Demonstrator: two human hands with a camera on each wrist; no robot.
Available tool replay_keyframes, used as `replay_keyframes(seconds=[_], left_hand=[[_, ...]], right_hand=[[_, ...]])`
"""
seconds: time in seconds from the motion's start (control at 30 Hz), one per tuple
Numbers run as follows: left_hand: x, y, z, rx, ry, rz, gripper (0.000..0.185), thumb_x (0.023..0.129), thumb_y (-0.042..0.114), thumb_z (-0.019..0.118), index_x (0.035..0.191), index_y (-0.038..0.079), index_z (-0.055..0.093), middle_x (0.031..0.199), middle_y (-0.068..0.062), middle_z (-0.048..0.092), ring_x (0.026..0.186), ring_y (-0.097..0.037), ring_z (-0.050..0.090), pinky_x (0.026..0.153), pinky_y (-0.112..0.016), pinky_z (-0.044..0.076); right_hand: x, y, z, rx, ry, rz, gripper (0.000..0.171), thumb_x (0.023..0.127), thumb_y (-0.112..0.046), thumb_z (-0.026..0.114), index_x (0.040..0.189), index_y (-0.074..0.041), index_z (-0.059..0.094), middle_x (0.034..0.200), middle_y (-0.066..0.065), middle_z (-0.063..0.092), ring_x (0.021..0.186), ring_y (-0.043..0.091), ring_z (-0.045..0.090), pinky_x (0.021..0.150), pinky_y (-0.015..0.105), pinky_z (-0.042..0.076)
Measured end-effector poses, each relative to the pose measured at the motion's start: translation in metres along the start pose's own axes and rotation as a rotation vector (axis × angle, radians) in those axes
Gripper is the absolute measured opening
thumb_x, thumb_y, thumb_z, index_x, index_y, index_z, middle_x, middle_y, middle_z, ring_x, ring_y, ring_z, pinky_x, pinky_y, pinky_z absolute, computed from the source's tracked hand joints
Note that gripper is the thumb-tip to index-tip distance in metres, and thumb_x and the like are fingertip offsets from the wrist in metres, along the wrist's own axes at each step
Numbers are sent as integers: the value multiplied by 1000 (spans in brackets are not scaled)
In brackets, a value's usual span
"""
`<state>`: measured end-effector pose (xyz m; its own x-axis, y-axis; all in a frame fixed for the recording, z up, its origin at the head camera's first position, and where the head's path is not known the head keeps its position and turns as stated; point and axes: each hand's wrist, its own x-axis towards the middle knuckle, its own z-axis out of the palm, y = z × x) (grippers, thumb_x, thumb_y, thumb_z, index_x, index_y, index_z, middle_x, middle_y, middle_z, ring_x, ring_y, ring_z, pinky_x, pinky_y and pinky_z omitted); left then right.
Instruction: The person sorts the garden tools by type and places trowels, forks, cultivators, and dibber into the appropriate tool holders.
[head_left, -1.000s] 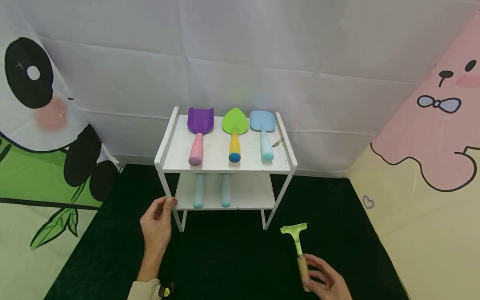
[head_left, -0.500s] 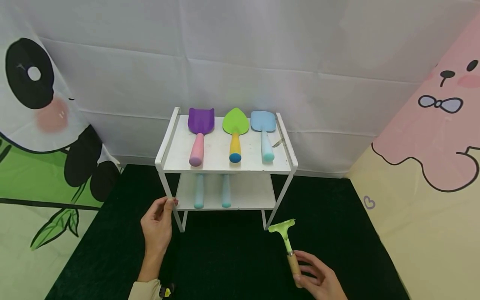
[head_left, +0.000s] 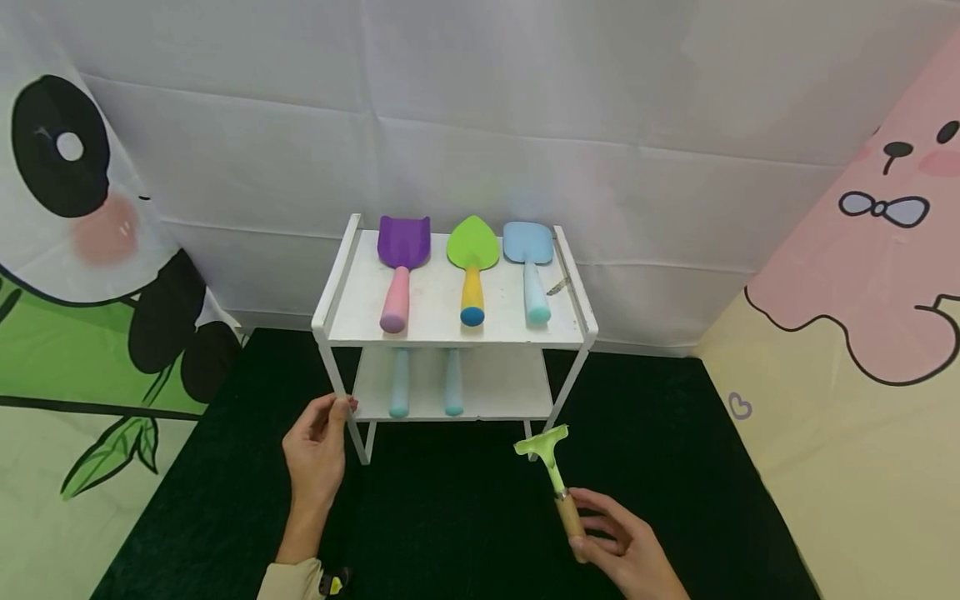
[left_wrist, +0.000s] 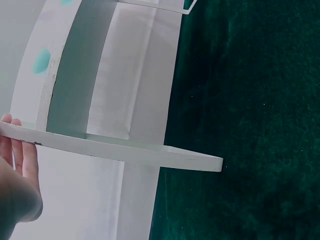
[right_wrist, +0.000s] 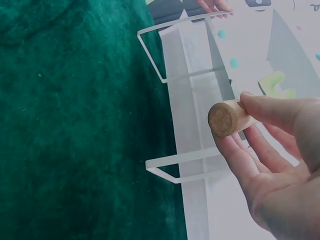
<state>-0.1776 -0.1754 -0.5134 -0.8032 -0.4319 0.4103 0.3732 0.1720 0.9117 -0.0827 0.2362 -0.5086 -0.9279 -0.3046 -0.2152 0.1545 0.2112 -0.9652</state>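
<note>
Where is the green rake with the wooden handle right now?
Head view, lower right: the right hand holds the green rake by its wooden handle, head just before the white rack's front right leg.

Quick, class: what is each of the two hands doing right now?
Left hand: grips the front left leg of the white two-tier metal shelf rack.
Right hand: holds the wooden handle of the small light-green toy rake.

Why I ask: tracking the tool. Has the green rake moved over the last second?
Yes. The green rake, held by the right hand, has shifted left, toward the white shelf's right front leg.
</note>
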Motion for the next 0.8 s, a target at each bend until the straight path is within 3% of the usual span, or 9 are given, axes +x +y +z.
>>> replay_keyframes(seconds=[0.3, 0.57, 0.7, 0.8], left_hand=[[0, -1, 0, 13, -3, -13, 18, 105, 10, 59, 110, -4, 70, 101, -1, 71, 94, -7, 69, 93, -13, 51], [0, 0, 1, -8, -8, -19, 18, 105, 8, 59, 109, -6, 69, 103, -12, 71, 95, -7, 69, 94, -14, 51], [-1, 9, 2, 11, -4, -21, 17, 105, 5, 58, 109, -9, 68, 103, -14, 71, 94, -5, 68, 93, -14, 51], [-2, 23, 3, 30, -7, -9, 19, 105, 4, 57, 108, -12, 66, 101, -15, 71, 93, -4, 68, 92, -13, 51]], right_hand=[[12, -12, 7, -25, -15, -16, 62, 94, -18, 74, 150, -12, 48, 148, 22, 45, 122, 35, 61, 90, 35, 59], [23, -22, 13, -35, -28, -145, 60, 95, -12, 72, 150, -7, 48, 147, 23, 46, 117, 24, 64, 91, 38, 59], [29, -26, 15, -49, -25, -211, 59, 95, -10, 72, 149, -2, 47, 147, 25, 47, 116, 22, 65, 91, 38, 59], [33, -31, 16, -44, -20, -210, 59, 95, -9, 72, 149, -1, 47, 147, 25, 47, 115, 23, 65, 90, 37, 59]])
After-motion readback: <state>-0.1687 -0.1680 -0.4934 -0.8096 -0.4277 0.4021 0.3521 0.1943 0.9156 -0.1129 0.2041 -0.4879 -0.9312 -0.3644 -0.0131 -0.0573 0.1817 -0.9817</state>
